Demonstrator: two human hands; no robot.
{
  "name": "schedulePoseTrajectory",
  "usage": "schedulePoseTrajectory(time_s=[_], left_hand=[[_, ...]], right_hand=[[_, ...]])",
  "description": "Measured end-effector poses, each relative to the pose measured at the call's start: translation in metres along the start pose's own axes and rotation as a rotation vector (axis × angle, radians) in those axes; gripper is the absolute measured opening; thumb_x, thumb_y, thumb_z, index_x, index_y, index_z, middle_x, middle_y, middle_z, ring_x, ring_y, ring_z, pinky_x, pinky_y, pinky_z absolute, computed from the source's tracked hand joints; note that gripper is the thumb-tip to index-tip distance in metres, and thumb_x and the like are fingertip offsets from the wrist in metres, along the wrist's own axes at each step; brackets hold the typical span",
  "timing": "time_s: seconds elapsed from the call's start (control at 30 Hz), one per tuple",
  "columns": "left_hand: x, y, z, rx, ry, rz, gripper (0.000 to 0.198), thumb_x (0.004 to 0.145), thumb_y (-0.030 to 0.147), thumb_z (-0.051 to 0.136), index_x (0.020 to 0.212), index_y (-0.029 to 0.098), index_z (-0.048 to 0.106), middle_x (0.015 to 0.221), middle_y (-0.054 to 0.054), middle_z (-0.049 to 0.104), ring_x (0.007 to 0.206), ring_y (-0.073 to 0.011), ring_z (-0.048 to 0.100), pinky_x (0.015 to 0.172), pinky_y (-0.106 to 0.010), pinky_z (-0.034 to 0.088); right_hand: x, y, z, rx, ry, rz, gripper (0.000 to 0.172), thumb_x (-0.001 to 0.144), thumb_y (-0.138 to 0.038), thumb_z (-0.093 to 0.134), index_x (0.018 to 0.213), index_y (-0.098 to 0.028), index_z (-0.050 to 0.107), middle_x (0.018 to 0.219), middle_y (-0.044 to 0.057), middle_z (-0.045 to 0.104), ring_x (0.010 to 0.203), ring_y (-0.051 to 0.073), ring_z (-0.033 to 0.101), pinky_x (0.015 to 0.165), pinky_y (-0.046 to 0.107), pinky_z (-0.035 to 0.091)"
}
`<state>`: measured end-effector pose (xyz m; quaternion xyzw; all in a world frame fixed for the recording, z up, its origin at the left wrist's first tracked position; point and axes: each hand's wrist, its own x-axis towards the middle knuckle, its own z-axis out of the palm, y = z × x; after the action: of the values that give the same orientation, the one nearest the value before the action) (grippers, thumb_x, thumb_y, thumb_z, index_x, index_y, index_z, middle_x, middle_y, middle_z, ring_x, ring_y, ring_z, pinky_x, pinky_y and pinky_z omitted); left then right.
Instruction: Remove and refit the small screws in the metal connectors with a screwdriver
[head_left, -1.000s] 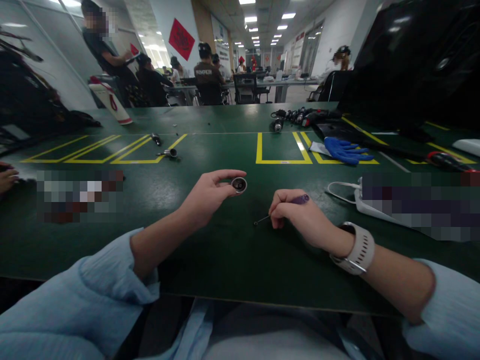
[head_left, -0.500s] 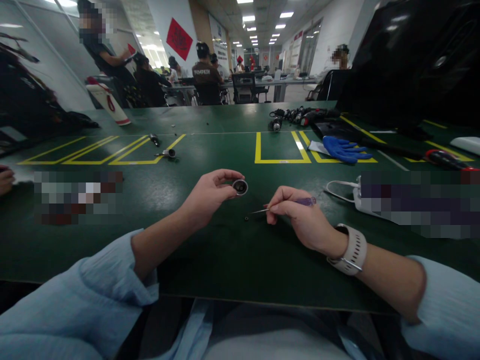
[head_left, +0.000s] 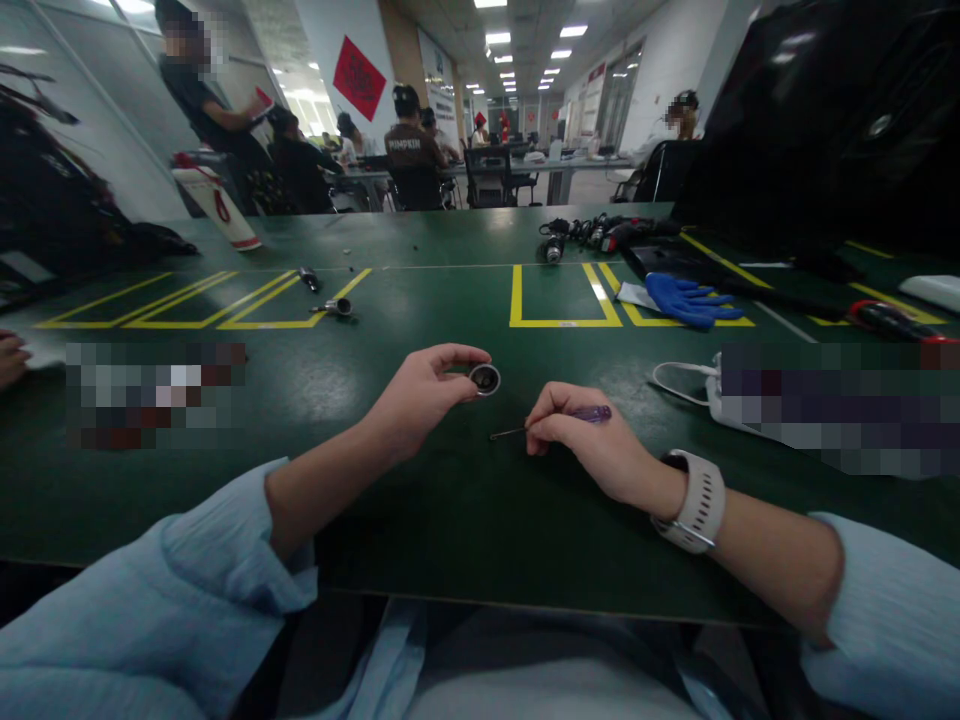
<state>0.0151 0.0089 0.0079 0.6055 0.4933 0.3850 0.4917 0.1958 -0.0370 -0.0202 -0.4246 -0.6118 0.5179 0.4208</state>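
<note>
My left hand (head_left: 420, 392) pinches a small round metal ring part (head_left: 484, 379) between thumb and fingers, holding it just above the green table (head_left: 450, 500). My right hand (head_left: 581, 440) is closed around a small screwdriver with a purple handle (head_left: 591, 412). Its thin shaft points left, and the tip rests low over the table a little below and right of the ring part. A white watch sits on my right wrist.
A blue glove (head_left: 686, 298) lies at the right by yellow tape lines. A white cable and device (head_left: 694, 385) sit to the right of my right hand. Power tools (head_left: 592, 235) lie further back, small metal parts (head_left: 330, 300) at the left. Another person's hand (head_left: 11, 355) rests at the left edge. People sit behind.
My right hand has shifted the screwdriver so its shaft points left, nearer the ring part. My left hand has moved the ring part slightly right.
</note>
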Motion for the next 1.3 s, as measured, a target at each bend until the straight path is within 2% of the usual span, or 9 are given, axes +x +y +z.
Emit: schedulePoseTrajectory(time_s=[0.3, 0.5, 0.73, 0.9, 1.1, 1.3], left_hand=[[-0.004, 0.000, 0.002, -0.060, -0.006, -0.070, 0.032, 0.061, 0.008, 0.068, 0.093, 0.013, 0.065, 0.086, -0.004, 0.069, 0.081, -0.0169, 0.064, 0.079, -0.032, 0.051], [-0.017, -0.001, 0.010, -0.142, -0.066, -0.169, 0.037, 0.065, 0.011, 0.071, 0.101, 0.013, 0.063, 0.095, -0.006, 0.069, 0.081, -0.0168, 0.066, 0.075, -0.033, 0.055], [-0.021, -0.003, 0.012, -0.152, -0.078, -0.168, 0.038, 0.069, 0.013, 0.070, 0.106, 0.013, 0.061, 0.099, -0.007, 0.068, 0.083, -0.0169, 0.067, 0.073, -0.031, 0.057], [-0.019, -0.005, 0.011, -0.198, -0.059, -0.162, 0.038, 0.068, 0.015, 0.072, 0.105, 0.013, 0.062, 0.105, -0.008, 0.066, 0.086, -0.0180, 0.066, 0.076, -0.033, 0.057], [-0.018, -0.009, 0.013, -0.252, -0.020, -0.163, 0.033, 0.069, 0.012, 0.071, 0.101, 0.014, 0.063, 0.102, -0.007, 0.066, 0.084, -0.0163, 0.065, 0.078, -0.033, 0.056], [-0.015, -0.010, 0.012, -0.286, -0.013, -0.121, 0.031, 0.069, 0.011, 0.070, 0.099, 0.013, 0.063, 0.100, -0.005, 0.066, 0.085, -0.0139, 0.064, 0.081, -0.029, 0.053]], right_hand=[[0.001, -0.004, 0.001, -0.090, -0.012, 0.015, 0.013, 0.072, -0.009, 0.052, 0.062, -0.017, 0.057, 0.057, -0.002, 0.059, 0.057, 0.013, 0.056, 0.057, 0.027, 0.045], [0.001, -0.002, -0.003, -0.018, 0.010, 0.034, 0.012, 0.072, -0.011, 0.052, 0.063, -0.017, 0.057, 0.058, -0.001, 0.060, 0.057, 0.013, 0.058, 0.057, 0.026, 0.046], [0.001, 0.002, -0.001, 0.083, 0.058, 0.040, 0.012, 0.071, -0.010, 0.051, 0.063, -0.017, 0.058, 0.058, -0.001, 0.061, 0.057, 0.013, 0.058, 0.057, 0.027, 0.046], [0.000, 0.003, 0.001, 0.025, 0.073, 0.034, 0.011, 0.071, -0.010, 0.052, 0.065, -0.017, 0.058, 0.059, -0.001, 0.062, 0.058, 0.013, 0.059, 0.058, 0.027, 0.046], [-0.002, 0.002, 0.000, -0.003, 0.062, 0.035, 0.010, 0.074, -0.011, 0.053, 0.067, -0.016, 0.059, 0.062, -0.001, 0.064, 0.060, 0.013, 0.060, 0.060, 0.027, 0.047], [-0.001, 0.008, -0.001, 0.158, 0.078, -0.003, 0.008, 0.074, -0.011, 0.055, 0.069, -0.016, 0.060, 0.063, -0.001, 0.065, 0.061, 0.013, 0.061, 0.062, 0.027, 0.047]])
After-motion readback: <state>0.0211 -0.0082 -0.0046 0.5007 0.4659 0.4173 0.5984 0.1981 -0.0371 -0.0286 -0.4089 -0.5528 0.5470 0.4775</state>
